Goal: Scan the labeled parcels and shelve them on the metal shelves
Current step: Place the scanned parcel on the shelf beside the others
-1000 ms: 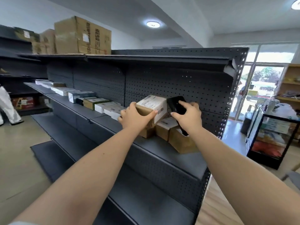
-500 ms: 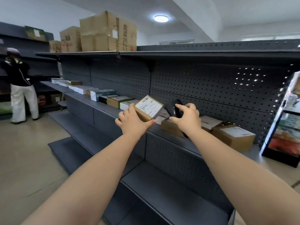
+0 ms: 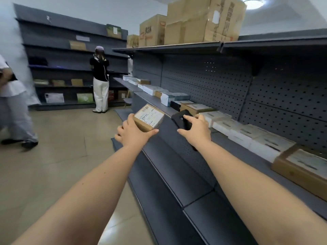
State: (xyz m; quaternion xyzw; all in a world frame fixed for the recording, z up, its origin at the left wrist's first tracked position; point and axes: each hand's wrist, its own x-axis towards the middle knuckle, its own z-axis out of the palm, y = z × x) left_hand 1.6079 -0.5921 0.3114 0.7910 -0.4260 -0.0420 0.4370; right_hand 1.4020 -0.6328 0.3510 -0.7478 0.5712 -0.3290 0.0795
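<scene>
Grey metal shelves (image 3: 177, 167) with a pegboard back run along the person's right, big cartons (image 3: 203, 20) stacked on top. A row of parcels (image 3: 237, 131), white and brown, lies along the middle shelf. Held out over the aisle, just in front of that shelf's edge and off it, is a small brown cardboard parcel (image 3: 148, 117), tilted, its white barcode label facing up. The left hand (image 3: 132, 131) grips it from below, thumb curled round the near corner, fingers wrapped behind. The right hand (image 3: 196, 128) holds a black scanner (image 3: 182, 119) just beside it, forefinger stretched along the top, the rest curled about the body. Half a second ago the parcel sat closer to the shelf front; the view has swung left since, bringing in a second person (image 3: 10, 103) walking past and another (image 3: 100, 82) standing at the far racks.
</scene>
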